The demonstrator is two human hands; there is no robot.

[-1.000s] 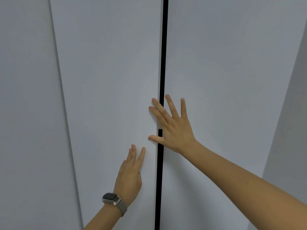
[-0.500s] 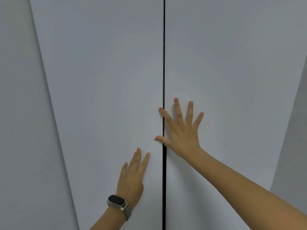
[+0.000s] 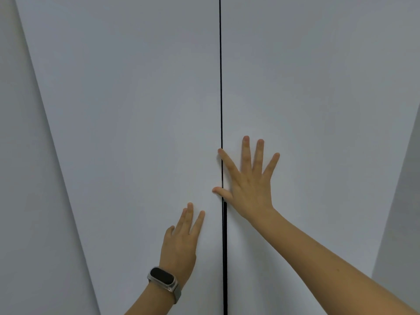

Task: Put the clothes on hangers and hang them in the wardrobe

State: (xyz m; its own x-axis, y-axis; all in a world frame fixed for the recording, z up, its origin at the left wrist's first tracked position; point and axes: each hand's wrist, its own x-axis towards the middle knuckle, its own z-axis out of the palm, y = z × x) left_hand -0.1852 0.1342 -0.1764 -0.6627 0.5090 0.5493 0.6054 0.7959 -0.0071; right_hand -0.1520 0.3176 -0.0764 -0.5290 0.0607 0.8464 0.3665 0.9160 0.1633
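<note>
Two wardrobe doors, left door [image 3: 136,133] and right door [image 3: 318,98], meet at a thin dark seam [image 3: 220,87]; rigid, smooth, no handle visible, so they likely take flat pressure near the seam. One left hand [image 3: 181,242] and one right hand [image 3: 247,185], fingers straight, press them; one watch [image 3: 163,278]; no clothes or hangers visible

black smartwatch [image 3: 164,277], grey band, bare forearms

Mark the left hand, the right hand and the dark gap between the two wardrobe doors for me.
left hand [image 3: 179,246], head view, on the back of the hand, above the watch.
right hand [image 3: 251,189], head view, on the back of the hand.
gap [image 3: 220,76], head view, on the dark line above the hands.
</note>
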